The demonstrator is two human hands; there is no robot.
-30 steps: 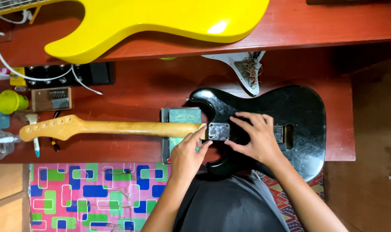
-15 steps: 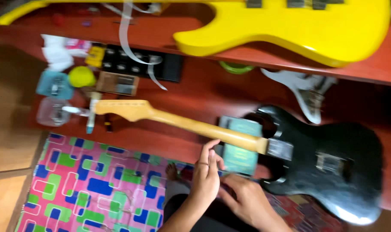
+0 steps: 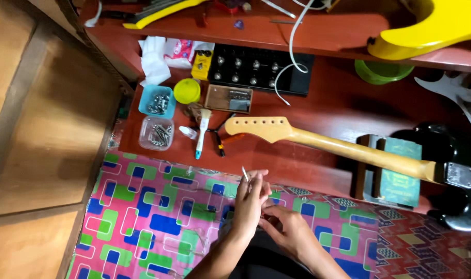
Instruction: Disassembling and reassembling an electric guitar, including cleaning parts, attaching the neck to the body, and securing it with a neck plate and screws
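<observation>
While I watch from above, my left hand (image 3: 250,199) pinches one thin metal pin (image 3: 245,173) upright at its fingertips, above the patterned mat (image 3: 142,217). My right hand (image 3: 290,232) curls loosely just beside it; whether it holds anything I cannot tell. Two screw tubs (image 3: 157,101) sit well apart, near one guitar neck (image 3: 344,150).

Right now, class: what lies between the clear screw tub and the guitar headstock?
In the head view, a white-handled brush and small orange-handled tools lie between tub and headstock.
</observation>
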